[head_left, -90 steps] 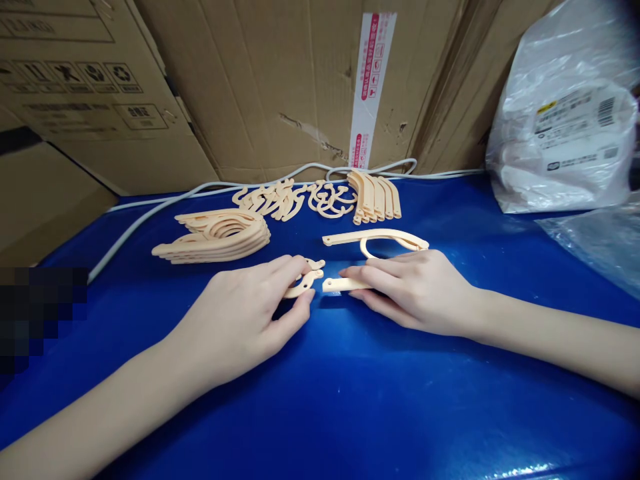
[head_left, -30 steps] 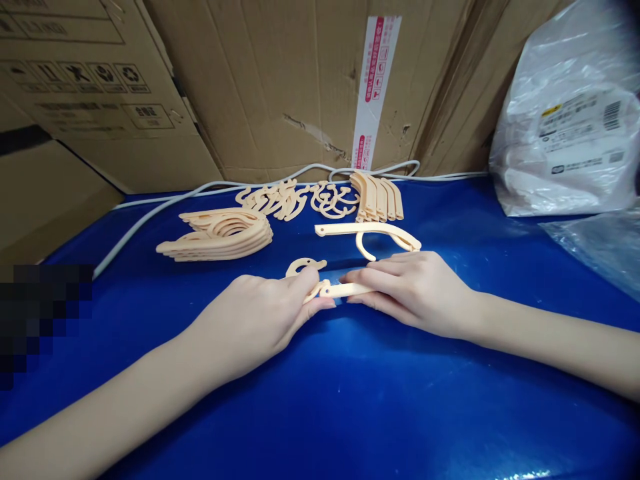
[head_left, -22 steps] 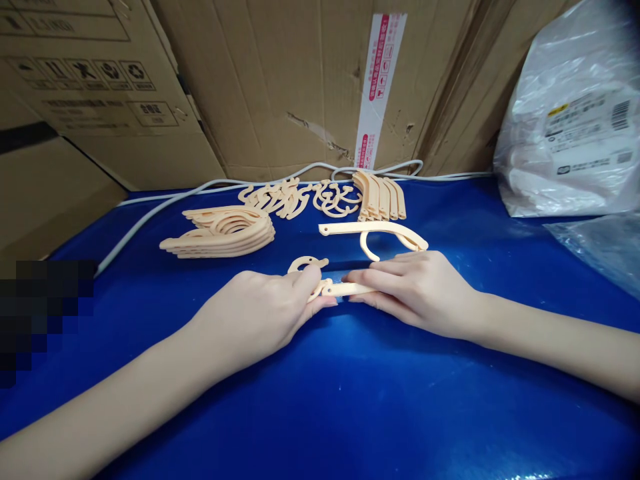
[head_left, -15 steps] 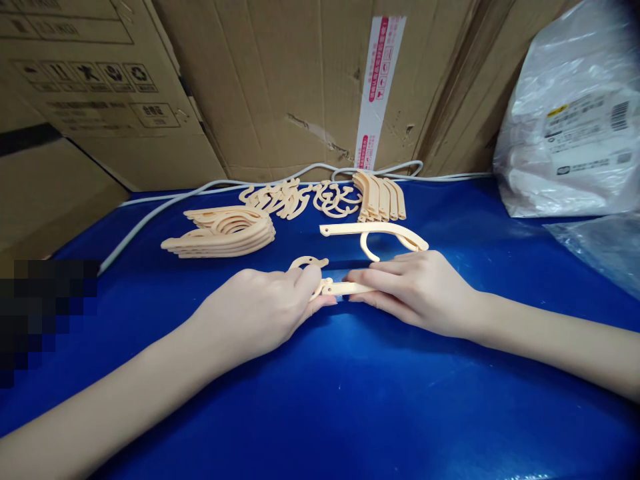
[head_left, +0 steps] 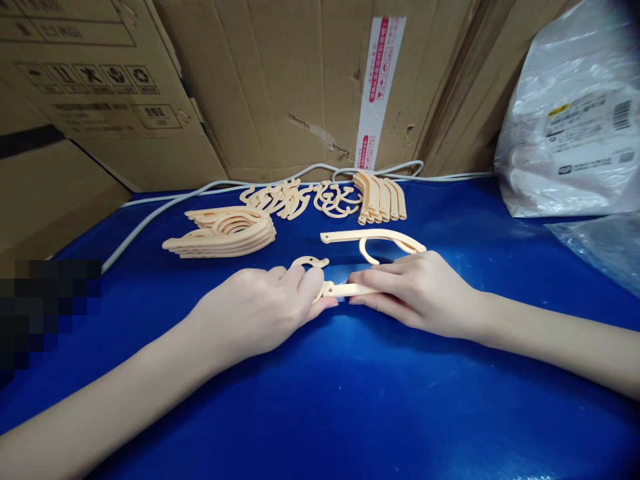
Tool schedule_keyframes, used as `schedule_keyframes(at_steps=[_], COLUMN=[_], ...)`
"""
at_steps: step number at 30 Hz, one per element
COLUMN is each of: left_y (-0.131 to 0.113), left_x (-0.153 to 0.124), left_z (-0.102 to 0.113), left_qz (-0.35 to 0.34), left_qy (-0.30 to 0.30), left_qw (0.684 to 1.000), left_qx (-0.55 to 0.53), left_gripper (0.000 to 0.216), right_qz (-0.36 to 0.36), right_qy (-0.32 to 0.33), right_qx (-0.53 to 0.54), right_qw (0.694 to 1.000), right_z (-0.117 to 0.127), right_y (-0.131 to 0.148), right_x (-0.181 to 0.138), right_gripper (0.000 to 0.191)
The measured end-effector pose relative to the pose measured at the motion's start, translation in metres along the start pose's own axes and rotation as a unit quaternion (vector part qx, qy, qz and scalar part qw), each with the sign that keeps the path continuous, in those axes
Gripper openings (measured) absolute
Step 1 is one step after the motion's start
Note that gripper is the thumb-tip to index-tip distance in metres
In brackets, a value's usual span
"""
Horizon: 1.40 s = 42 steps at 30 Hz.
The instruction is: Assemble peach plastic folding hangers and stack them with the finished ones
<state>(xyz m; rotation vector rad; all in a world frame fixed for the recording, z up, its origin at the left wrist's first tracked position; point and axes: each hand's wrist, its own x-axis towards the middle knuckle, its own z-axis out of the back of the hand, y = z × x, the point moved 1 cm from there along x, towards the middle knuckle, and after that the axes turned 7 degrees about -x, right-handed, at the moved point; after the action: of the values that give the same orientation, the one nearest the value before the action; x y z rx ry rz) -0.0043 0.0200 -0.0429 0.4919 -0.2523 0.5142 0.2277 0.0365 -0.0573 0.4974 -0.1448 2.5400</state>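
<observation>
The fingers of the left hand (head_left: 263,303) are pressed close together on a small cream piece (head_left: 321,291), and most of it is hidden. The fingers of the right hand (head_left: 423,290) pinch a cream bar (head_left: 353,290) with a little hole near its end. That end touches the small piece, right between the two hands. Just behind the left fingers is a curvy cream piece (head_left: 311,261); it is hard to tell if they hold it too. Behind the right hand is a long bar (head_left: 350,235) with a round hook (head_left: 369,255) under it, and its far end reaches the knuckles. Farther back on the blue table (head_left: 350,400) are a stack of flat shapes (head_left: 235,245) on the left, then wavy bits (head_left: 283,200), curly hooks (head_left: 337,210) and bent bars (head_left: 380,197). A white cord (head_left: 215,183) runs behind them, by the cardboard boxes (head_left: 280,80). A shiny white bag (head_left: 565,133) stands on the right.
</observation>
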Motion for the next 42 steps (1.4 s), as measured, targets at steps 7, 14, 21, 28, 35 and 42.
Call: schedule_keyframes(at_steps=[7, 14, 21, 28, 35, 42], left_y=[-0.001, -0.002, -0.002, -0.002, -0.002, -0.001], left_x=[0.001, 0.0, -0.001, -0.003, -0.002, -0.001], left_z=[0.004, 0.008, 0.007, 0.007, 0.009, 0.011], left_qz=[-0.02, -0.017, -0.021, -0.02, -0.025, -0.026], left_qy=[-0.006, -0.023, -0.033, -0.028, -0.033, -0.033], left_qw=[0.999, 0.999, 0.998, 0.998, 0.998, 0.998], left_qx=[0.042, 0.041, 0.044, 0.044, 0.041, 0.039], left_gripper=[0.044, 0.035, 0.035, 0.032, 0.032, 0.031], right_qz=[-0.021, -0.006, -0.003, 0.003, 0.011, 0.015], right_qy=[0.06, 0.061, 0.058, 0.058, 0.056, 0.062], right_qx=[0.072, 0.098, 0.104, 0.103, 0.09, 0.091], right_qw=[0.995, 0.993, 0.993, 0.993, 0.994, 0.994], right_z=[0.002, 0.003, 0.003, 0.004, 0.004, 0.004], right_y=[-0.004, -0.005, -0.005, -0.005, -0.006, -0.006], right_x=[0.001, 0.001, 0.001, 0.002, 0.001, 0.001], right_gripper=[0.036, 0.034, 0.033, 0.034, 0.03, 0.03])
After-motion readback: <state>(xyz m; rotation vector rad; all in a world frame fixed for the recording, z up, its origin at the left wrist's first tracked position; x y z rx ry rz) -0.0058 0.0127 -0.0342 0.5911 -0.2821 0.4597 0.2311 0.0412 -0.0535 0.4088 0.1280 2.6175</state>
